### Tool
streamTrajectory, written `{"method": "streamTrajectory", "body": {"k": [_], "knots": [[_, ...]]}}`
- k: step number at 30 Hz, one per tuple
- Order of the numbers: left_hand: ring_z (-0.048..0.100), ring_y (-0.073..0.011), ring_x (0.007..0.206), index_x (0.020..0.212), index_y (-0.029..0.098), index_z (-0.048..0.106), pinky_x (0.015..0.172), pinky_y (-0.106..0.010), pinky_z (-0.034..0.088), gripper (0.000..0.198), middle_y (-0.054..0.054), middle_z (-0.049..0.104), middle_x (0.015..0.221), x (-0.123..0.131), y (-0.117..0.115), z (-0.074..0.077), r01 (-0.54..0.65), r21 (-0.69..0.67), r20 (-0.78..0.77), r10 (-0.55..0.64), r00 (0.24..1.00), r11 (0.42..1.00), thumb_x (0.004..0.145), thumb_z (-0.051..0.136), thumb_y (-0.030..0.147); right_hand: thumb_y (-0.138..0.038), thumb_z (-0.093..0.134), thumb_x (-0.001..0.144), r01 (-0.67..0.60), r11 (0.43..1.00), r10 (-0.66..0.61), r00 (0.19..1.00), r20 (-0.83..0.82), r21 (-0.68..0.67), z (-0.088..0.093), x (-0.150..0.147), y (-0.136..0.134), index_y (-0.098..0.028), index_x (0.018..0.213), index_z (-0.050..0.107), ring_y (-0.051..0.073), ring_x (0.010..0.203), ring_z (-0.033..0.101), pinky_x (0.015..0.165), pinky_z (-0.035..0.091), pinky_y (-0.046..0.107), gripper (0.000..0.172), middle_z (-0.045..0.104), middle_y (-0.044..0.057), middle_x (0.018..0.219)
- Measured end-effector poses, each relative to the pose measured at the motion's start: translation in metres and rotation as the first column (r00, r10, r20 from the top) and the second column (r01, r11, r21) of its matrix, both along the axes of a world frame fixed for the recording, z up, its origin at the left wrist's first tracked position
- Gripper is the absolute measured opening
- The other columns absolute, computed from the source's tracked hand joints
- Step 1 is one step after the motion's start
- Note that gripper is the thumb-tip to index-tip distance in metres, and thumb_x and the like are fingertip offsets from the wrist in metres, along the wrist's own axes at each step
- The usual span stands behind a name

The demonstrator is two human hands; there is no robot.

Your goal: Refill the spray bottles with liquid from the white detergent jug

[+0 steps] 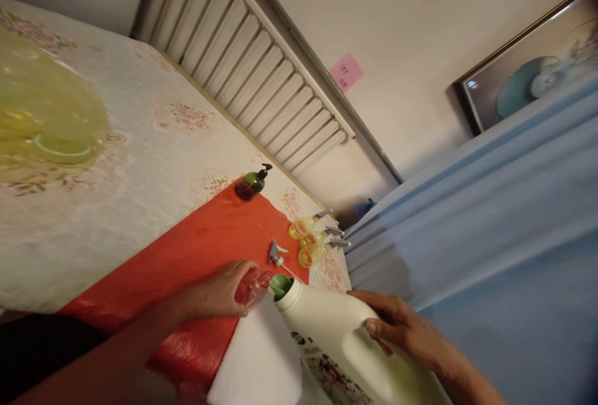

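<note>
My left hand (227,290) is wrapped round a small clear bottle (256,290) with no cap on its neck. In my right hand (404,329) is a large pale-green jug (334,321), gripped by its handle and tipped toward the left. The jug's green spout (281,285) is right at the small bottle's mouth; whether they touch, I cannot tell, and no stream of liquid is visible. A grey trigger spray head (276,255) with a thin tube lies just beyond, on the red sheet (205,240). A white cloth or paper (261,355) is beneath the bottle and jug.
Three spray bottles (311,242) with yellow liquid stand together near the wall. A dark green pump bottle (251,185) is on the red sheet's far corner. A see-through yellow plastic item (51,106) rests on the flowered tablecloth (140,137). Blue curtain (495,255) hangs at right; a radiator (247,56) lies behind.
</note>
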State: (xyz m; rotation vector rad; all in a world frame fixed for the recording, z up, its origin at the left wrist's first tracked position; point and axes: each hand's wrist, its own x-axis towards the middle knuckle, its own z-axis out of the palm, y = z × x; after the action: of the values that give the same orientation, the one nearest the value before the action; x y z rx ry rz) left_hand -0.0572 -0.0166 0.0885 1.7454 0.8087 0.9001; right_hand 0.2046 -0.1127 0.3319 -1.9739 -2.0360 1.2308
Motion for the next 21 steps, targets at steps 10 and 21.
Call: {"method": "streamTrajectory", "body": {"k": [10, 21], "knots": [[0.061, -0.0218, 0.089, 0.100, 0.025, 0.057, 0.080, -0.032, 0.046, 0.039, -0.003, 0.064, 0.096, 0.0026, -0.0010, 0.0002, -0.039, 0.000, -0.010, 0.039, 0.999, 0.999, 0.080, 0.056, 0.059, -0.056, 0.060, 0.085, 0.015, 1.000, -0.015, 1.000, 0.017, 0.004, 0.0010, -0.0023, 0.0007, -0.017, 0.131, 0.059, 0.011, 0.061, 0.046, 0.050, 0.038, 0.021, 0.060, 0.063, 0.005, 0.085], [0.062, -0.0226, 0.092, 0.106, 0.025, 0.057, 0.081, -0.032, 0.046, 0.041, -0.003, 0.065, 0.100, 0.0011, -0.0024, 0.0046, -0.043, 0.009, -0.017, 0.043, 0.999, 0.999, 0.079, 0.058, 0.056, -0.060, 0.059, 0.083, 0.010, 1.000, -0.010, 0.999, 0.050, -0.002, 0.0047, -0.0095, 0.0021, -0.018, 0.130, 0.060, 0.011, 0.059, 0.046, 0.048, 0.038, 0.022, 0.064, 0.064, 0.005, 0.085]]}}
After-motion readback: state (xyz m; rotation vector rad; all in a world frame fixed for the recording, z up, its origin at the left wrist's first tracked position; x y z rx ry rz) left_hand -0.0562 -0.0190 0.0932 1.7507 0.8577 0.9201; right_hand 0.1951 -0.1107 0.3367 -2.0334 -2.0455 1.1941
